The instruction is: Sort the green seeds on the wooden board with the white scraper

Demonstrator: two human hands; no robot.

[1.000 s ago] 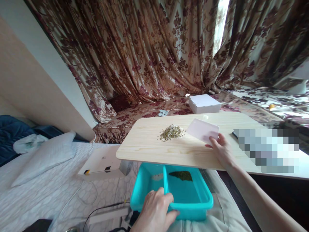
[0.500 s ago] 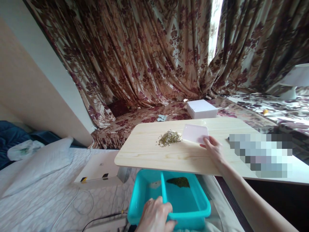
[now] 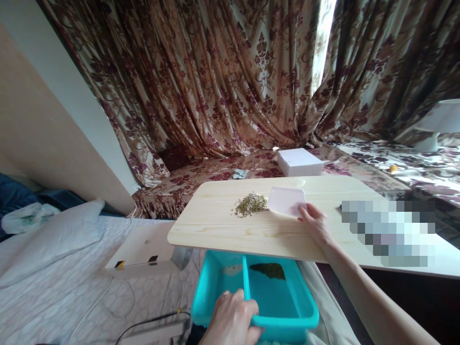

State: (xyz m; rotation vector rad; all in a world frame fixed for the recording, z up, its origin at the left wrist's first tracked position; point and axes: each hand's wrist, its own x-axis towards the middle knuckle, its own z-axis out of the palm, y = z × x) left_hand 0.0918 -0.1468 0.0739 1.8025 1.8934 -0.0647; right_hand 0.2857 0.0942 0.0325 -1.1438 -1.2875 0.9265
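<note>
My right hand (image 3: 312, 219) pinches the near right corner of a pale, flat plastic scraper (image 3: 286, 200) above the wooden tabletop (image 3: 223, 235). The scraper's left edge is beside a loose pile of small green and whitish bits (image 3: 250, 204), like seeds or dried leaves. Below the table's front edge, my left hand (image 3: 235, 316) grips the near rim of a turquoise two-compartment bin (image 3: 311, 306) by its divider. Dark green bits (image 3: 269, 270) lie in the bin's right compartment, and a small whitish patch (image 3: 233, 270) in the left one.
A white box (image 3: 300, 162) stands behind the table, near a small folded cloth (image 3: 240, 174). At the right of the tabletop is a blurred-out area. On the bed at left are a flat white case (image 3: 143, 244), cables and a pillow (image 3: 53, 239).
My right hand and the scraper have moved slightly left, bringing its edge closer to the pile. My left hand keeps its grip on the bin. The view has shifted a little.
</note>
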